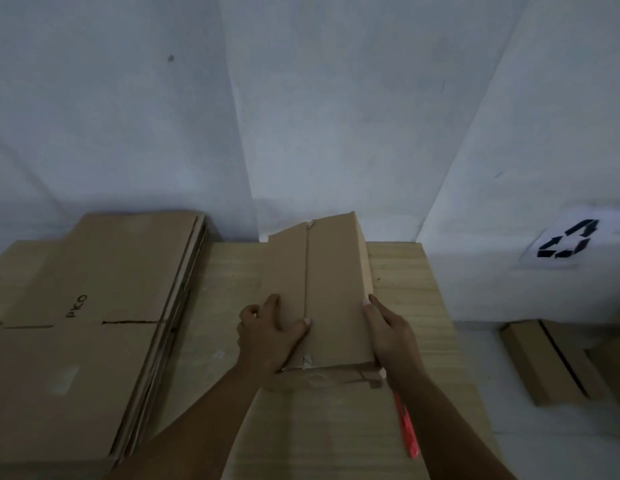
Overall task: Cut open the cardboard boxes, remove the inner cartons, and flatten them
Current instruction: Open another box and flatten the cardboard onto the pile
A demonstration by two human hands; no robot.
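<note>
The left hand [270, 332] lies flat on top of a brown cardboard box [331, 292]. Its fingers [271, 304] are spread out wide and mostly straight. The thumb reaches across to the line down the middle of the box top, where the two flaps meet. One finger on the far left side is bent a little.

The right hand [388, 332] is pressed against the right side of the same box. Its fingers are straight and close together, and they lie along the box's right edge. They are not wrapped around it.

The box is long and thin. It sits on the pale wooden table [415, 306], near the middle, and points away toward the wall. Its near end looks torn and crumpled.

A red cutter [407, 429] lies on the table just under the right arm. No hand holds it.

On the left side of the table is a pile of flat cardboard [94, 306] with some letters written on it.

On the floor to the right lies another long box [543, 362]. Above it, on the white wall, is a black recycling sign [566, 240].
</note>
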